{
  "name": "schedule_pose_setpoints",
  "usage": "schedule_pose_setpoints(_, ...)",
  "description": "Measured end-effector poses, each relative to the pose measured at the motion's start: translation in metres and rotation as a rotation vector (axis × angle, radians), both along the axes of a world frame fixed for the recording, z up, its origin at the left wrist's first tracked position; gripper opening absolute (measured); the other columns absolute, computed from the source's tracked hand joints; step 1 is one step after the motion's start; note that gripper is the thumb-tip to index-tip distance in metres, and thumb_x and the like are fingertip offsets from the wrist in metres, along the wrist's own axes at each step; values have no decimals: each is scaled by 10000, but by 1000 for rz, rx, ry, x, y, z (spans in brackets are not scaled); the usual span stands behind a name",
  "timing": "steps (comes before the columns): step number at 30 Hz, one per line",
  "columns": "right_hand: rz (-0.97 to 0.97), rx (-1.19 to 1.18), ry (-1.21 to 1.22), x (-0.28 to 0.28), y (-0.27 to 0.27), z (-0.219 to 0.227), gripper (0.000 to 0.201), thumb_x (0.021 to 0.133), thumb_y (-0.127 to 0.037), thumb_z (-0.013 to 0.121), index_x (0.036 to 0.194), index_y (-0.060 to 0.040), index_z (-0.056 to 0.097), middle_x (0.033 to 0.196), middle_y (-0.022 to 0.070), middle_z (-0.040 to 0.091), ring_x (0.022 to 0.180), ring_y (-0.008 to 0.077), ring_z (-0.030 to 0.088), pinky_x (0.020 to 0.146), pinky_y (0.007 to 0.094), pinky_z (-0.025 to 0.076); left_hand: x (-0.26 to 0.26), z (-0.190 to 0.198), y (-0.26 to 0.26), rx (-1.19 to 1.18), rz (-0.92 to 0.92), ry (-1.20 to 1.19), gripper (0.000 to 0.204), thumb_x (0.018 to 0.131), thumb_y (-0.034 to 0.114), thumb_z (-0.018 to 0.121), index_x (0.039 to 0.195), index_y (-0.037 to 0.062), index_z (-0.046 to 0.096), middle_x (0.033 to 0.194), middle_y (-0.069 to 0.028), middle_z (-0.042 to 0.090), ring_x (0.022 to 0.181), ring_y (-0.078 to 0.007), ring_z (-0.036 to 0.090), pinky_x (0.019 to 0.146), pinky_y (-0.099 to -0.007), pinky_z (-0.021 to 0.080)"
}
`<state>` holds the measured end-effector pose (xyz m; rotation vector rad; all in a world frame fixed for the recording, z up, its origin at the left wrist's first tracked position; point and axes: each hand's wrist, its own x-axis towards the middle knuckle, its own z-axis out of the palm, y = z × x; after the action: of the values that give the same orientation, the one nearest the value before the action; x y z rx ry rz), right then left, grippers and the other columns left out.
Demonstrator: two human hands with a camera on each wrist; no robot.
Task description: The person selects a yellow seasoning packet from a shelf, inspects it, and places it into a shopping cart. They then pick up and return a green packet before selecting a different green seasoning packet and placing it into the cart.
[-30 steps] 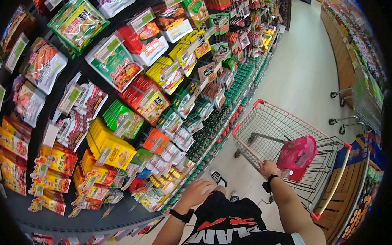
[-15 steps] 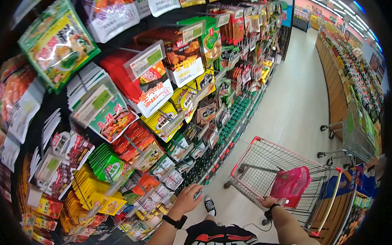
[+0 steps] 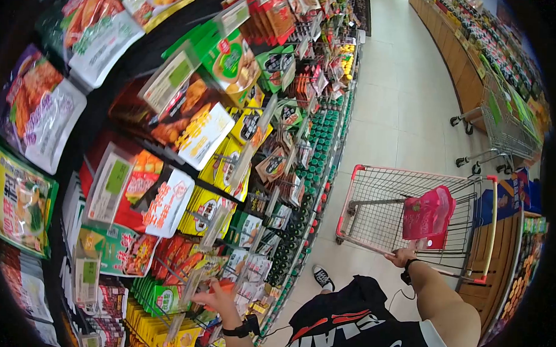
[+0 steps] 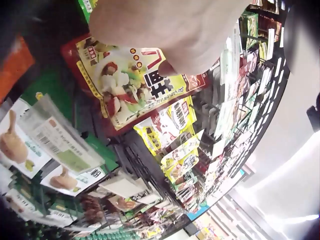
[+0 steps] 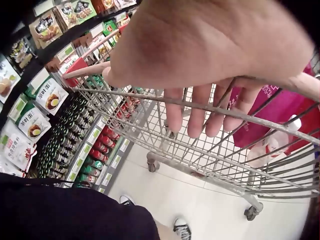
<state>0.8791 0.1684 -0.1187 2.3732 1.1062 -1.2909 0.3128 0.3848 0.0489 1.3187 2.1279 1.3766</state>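
Note:
My left hand point(image 3: 217, 298) reaches in among the hanging seasoning packets on the left shelf. In the left wrist view its thumb side overlaps a red-edged packet point(image 4: 120, 95) with a picture of vegetables, the fingertip right at its printed face. My right hand point(image 3: 401, 257) grips the side rim of a wire shopping cart point(image 3: 374, 223); in the right wrist view its fingers point(image 5: 200, 112) hang over the rim into the basket. Inside the cart, a bright pink bag point(image 3: 428, 214) lies near the handle end.
Bottles with green caps point(image 3: 321, 141) line the lower shelf along the aisle. Price tags point(image 3: 109, 183) stick out in front of the packets. Another cart point(image 3: 506, 114) stands at the right, beside a wooden display point(image 3: 439, 26). Tiled floor point(image 3: 384, 116) runs ahead.
My left hand has moved left and down in the head view, from beside the shelf in among the packets. The right hand stays on the cart rim while the head view shifts.

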Motion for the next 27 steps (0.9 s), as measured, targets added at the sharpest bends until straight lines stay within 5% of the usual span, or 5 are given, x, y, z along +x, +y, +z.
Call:
schedule_pose_setpoints(4, 37, 43, 14, 16, 2, -15, 857, 872, -778, 386, 1168, -33, 685, 1191, 226, 661, 1169, 370, 601, 1001, 456, 461, 8, 4, 21, 112, 220, 24, 985, 911, 205, 653, 1471, -86, -103, 1539, -299, 104, 1404, -323, 251, 1169, -393, 206)
schedule_pose_setpoints(6, 43, 28, 22, 22, 6, -14, 866, 874, -780, 373, 1145, -24, 696, 1181, 230, 664, 1163, 376, 604, 998, 455, 464, 21, 14, 28, 172, 378, 71, 862, 874, 111, 662, 1468, -78, 66, 1494, -313, 186, 1356, -342, 320, 1143, -442, 273)
schedule_pose_setpoints(16, 59, 117, 61, 61, 37, -1, 855, 887, -763, 362, 1114, -12, 703, 1153, 234, 672, 1103, 394, 631, 957, 475, 487, 51, 42, 24, 420, 232, -391, 746, 914, 117, 667, 1472, 52, 177, 1443, -205, 373, 1194, -305, 518, 947, -473, 492)
schedule_pose_setpoints(21, 47, 194, 156, 81, 53, 5, 822, 911, -728, 365, 1081, -1, 710, 1125, 232, 683, 1077, 387, 644, 936, 473, 500, 82, 49, 16, 255, 534, -381, 740, 877, 169, 709, 1468, 65, 276, 1395, -181, 456, 1121, -298, 567, 901, -464, 517)
schedule_pose_setpoints(27, 30, 218, 156, 95, 76, -7, 789, 922, -710, 376, 1133, -21, 696, 1137, 210, 688, 1071, 371, 655, 926, 468, 510, 134, 89, -22, 27, 293, -587, 776, 915, 267, 672, 1513, 100, 206, 1371, -219, 452, 1060, -351, 584, 798, -479, 554)
